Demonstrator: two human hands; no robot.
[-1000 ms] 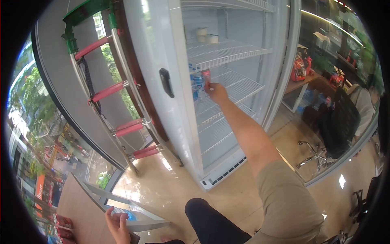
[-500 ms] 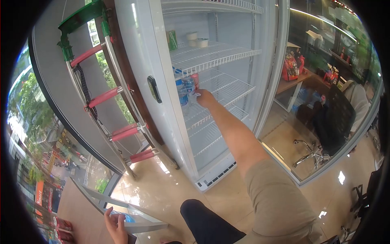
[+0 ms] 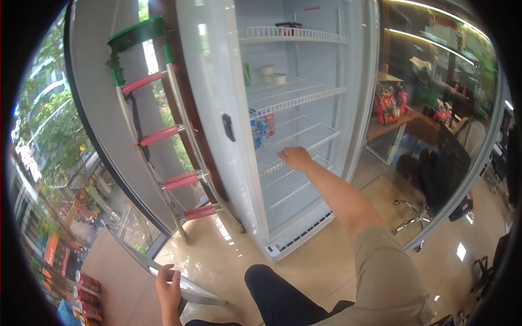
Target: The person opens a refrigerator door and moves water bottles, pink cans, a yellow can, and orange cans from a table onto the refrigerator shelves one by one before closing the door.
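In front of the refrigerator's middle shelves is my right hand (image 3: 296, 158), its fingers curled together and nothing visible in them. Just beyond its fingertips, at the left end of a white wire shelf (image 3: 310, 127), stand clear plastic bottles with blue labels (image 3: 259, 130) and a red-pink can (image 3: 270, 124); the refrigerator's left frame partly hides them. My left hand (image 3: 168, 288) is raised low at the left, near the edge of a wooden tabletop (image 3: 117, 277). Its fingers are loosely bent, the thumb apart, and it holds nothing.
A ladder (image 3: 163, 133) with red rungs leans left of the refrigerator (image 3: 209, 81). Small white cups (image 3: 279, 79) sit on a higher shelf. Several red cans (image 3: 87, 296) line the tabletop. Behind glass at right are an office chair (image 3: 443, 168) and a seated person.
My right hand has drawn back from the bottles, down and away from the shelf. My left hand has risen slightly. The camera view has tilted upward, showing more of the upper shelf.
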